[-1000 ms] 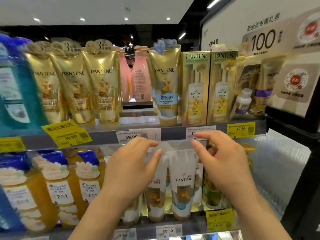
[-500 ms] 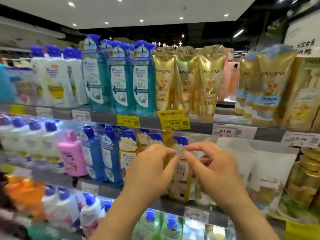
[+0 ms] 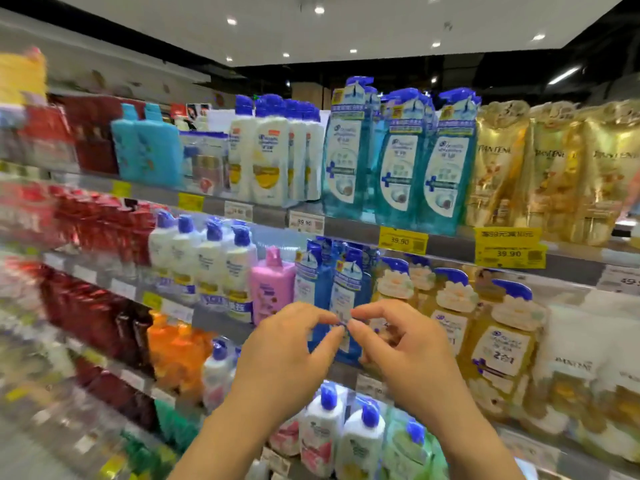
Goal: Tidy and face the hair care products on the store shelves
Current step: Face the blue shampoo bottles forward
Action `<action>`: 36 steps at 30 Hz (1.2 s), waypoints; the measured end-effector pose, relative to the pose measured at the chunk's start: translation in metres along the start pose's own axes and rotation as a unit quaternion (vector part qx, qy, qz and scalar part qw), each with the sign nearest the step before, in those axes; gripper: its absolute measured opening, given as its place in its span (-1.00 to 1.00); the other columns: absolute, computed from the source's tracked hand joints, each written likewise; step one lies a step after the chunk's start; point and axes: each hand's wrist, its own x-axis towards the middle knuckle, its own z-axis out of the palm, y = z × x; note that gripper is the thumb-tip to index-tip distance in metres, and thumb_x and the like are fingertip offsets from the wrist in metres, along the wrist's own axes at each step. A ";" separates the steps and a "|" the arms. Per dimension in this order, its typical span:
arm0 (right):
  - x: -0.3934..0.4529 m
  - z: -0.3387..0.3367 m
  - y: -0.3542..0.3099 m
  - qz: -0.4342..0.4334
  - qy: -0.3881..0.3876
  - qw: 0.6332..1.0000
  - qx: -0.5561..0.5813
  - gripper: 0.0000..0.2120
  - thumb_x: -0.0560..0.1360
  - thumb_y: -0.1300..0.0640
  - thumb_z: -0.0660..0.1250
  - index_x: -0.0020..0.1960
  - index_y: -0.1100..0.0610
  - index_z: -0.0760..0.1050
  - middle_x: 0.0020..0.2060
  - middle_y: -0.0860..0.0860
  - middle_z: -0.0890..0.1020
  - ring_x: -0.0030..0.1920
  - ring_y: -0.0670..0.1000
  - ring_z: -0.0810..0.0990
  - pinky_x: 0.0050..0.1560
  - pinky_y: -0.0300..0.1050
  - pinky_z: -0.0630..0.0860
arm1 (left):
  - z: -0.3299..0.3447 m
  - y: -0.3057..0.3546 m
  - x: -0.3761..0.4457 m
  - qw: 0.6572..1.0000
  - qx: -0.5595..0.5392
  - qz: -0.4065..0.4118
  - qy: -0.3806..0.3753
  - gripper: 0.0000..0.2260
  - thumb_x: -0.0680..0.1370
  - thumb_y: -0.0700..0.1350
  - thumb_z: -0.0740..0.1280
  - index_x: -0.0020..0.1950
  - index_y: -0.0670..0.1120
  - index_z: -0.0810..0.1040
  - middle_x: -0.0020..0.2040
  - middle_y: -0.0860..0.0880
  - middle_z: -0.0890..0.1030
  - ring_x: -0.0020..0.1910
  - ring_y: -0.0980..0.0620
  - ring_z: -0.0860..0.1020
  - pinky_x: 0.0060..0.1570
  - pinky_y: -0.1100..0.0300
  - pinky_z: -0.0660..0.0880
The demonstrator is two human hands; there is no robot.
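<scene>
Store shelving full of hair care bottles fills the view, its left end blurred. Rows mostly face front, so much facing looks done, but the blue bottle (image 3: pixel 341 299) right of the pink bottle (image 3: pixel 272 289) seems next. Left hand (image 3: pixel 287 355) and right hand (image 3: pixel 405 351) meet before it, fingertips pinched together; whether they hold anything, I cannot tell

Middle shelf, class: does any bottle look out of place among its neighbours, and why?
Yes. One pink bottle stands alone between the white bottles and the blue bottles, matching neither group. Otherwise the rows stand upright; blur hides the far left.
</scene>
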 end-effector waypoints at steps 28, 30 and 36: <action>0.102 -0.003 0.009 0.091 0.207 0.973 -0.044 -0.86 0.52 0.02 0.41 0.07 -0.15 0.60 -0.21 -0.13 0.69 -0.31 -0.14 0.68 -0.31 -0.24 0.62 | -0.016 -0.048 0.176 0.993 -0.070 0.066 0.061 -0.72 0.54 0.03 0.38 0.23 0.03 0.59 -0.03 0.17 0.60 -0.25 0.19 0.53 -0.07 0.21 0.52; 0.120 -0.011 0.009 0.076 0.241 0.966 -0.057 -0.83 0.52 0.01 0.41 0.11 -0.15 0.58 -0.20 -0.11 0.70 -0.33 -0.12 0.68 -0.38 -0.27 0.57 | -0.014 -0.044 0.206 0.993 -0.074 0.065 0.059 -0.61 0.55 0.08 0.36 0.35 0.02 0.51 0.20 0.06 0.59 -0.06 0.06 0.60 0.01 0.15 0.47; 0.160 -0.014 0.011 0.044 0.262 0.959 -0.103 -0.78 0.53 -0.05 0.39 0.14 -0.24 0.49 -0.05 -0.38 0.57 -0.32 -0.10 0.68 -0.25 -0.04 0.67 | -0.004 -0.037 0.275 0.996 -0.069 0.018 -0.048 -0.39 0.56 0.26 0.25 0.53 0.03 0.21 0.14 0.22 0.48 -0.21 0.06 0.69 -0.20 0.17 0.54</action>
